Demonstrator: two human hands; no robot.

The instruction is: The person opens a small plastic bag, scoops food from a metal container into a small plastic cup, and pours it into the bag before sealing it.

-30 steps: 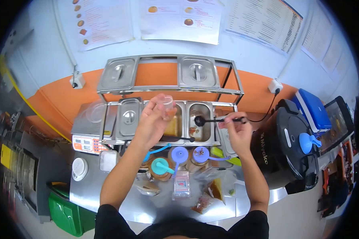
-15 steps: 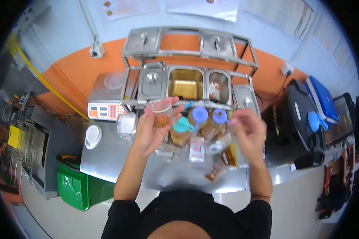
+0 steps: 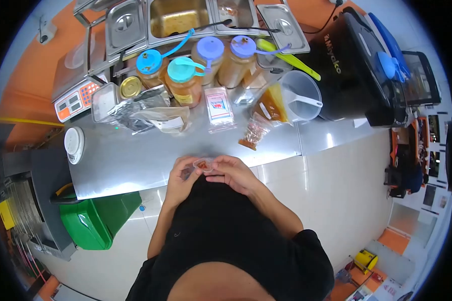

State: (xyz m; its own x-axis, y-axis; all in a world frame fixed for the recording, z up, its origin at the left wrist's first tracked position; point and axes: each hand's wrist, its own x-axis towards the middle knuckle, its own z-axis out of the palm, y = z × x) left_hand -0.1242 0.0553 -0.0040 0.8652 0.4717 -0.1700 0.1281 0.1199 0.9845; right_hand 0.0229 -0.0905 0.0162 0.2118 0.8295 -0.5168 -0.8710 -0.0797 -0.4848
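Observation:
Close to my body, at the steel table's front edge, a small clear plastic cup (image 3: 203, 164) with reddish-orange contents sits between my two hands. My left hand (image 3: 181, 179) is wrapped round its left side. The fingers of my right hand (image 3: 232, 173) pinch the cup's rim from the right. Part of the cup is hidden by the fingers. Farther back on the table lie a small bag of reddish-brown pieces (image 3: 255, 131), a red-and-blue labelled white packet (image 3: 220, 108) and a crumpled clear bag (image 3: 164, 118).
Behind stand several jars, among them one with a turquoise lid (image 3: 182, 70), and a clear measuring jug (image 3: 301, 95). Steel food pans (image 3: 181, 17) line the back. A scale (image 3: 76, 102) stands left, a black Miyako appliance (image 3: 344, 65) right. A green bin (image 3: 88, 226) is below.
My left hand has brought the cup down and toward my body. My right hand has come in from the right and now grips it too. The view has tilted downward.

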